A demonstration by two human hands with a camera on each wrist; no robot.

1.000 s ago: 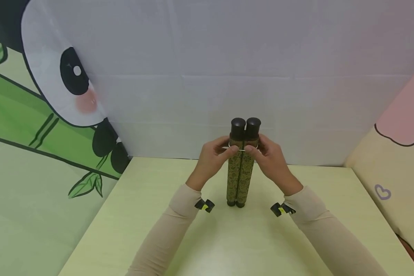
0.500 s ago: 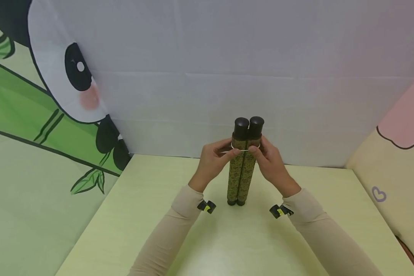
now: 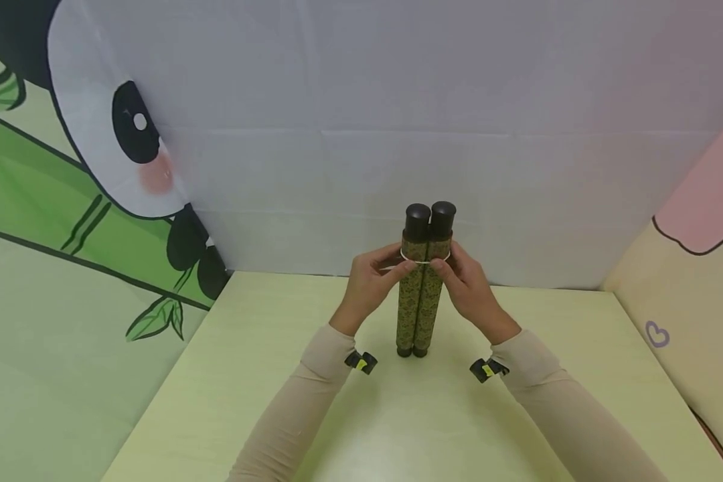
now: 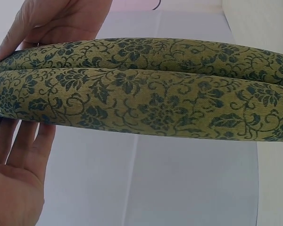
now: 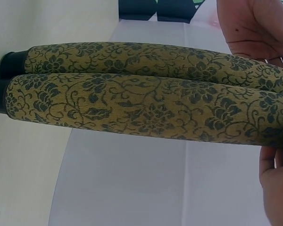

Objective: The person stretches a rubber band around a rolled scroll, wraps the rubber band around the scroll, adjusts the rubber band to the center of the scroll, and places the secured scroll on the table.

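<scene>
Two rolled scrolls, the left scroll [image 3: 408, 311] and the right scroll [image 3: 428, 318], stand upright side by side on the table. Green-gold floral cloth covers them, with black knobs [image 3: 418, 217] on top. A thin white band [image 3: 423, 262] loops round both near their upper ends. My left hand [image 3: 370, 284] pinches the band at the left side, thumb in front. My right hand [image 3: 472, 291] does likewise on the right. Fingers of both hands reach behind the scrolls and are partly hidden. In the right wrist view, black lower ends [image 5: 12, 66] meet the pale tabletop.
The pale yellow table [image 3: 361, 428] extends in front of the scrolls. Behind it hangs a white cloth [image 3: 313, 174] with a printed cartoon face. A patterned panel [image 3: 687, 321] stands along the right edge.
Both hands stay at the scrolls' upper ends, shifting only slightly. The white band shows more of its front curve between them, and the view has tilted a little.
</scene>
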